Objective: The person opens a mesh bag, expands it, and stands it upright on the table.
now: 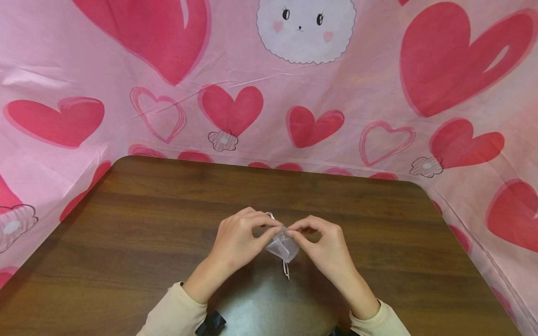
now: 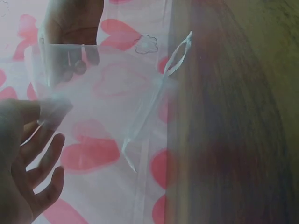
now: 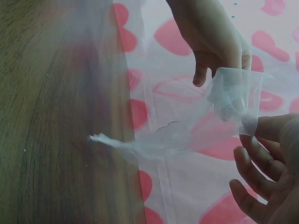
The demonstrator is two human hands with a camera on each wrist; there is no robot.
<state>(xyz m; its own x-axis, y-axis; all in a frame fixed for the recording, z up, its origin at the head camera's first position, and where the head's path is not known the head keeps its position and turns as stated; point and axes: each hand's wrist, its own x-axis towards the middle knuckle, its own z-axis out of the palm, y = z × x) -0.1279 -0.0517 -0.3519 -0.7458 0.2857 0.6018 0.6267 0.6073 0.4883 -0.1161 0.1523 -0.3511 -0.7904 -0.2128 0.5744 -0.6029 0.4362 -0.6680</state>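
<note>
Sheer bag is up over the counter, between both hands. Left hand and right hand each pinch its wide edge, thumb to finger. White cord dangles at the far end. Looks very light, floppy, probably a bit slick; thin mesh could snag. Best grip: fingertip pinch at the edge corners, light tension.
</note>
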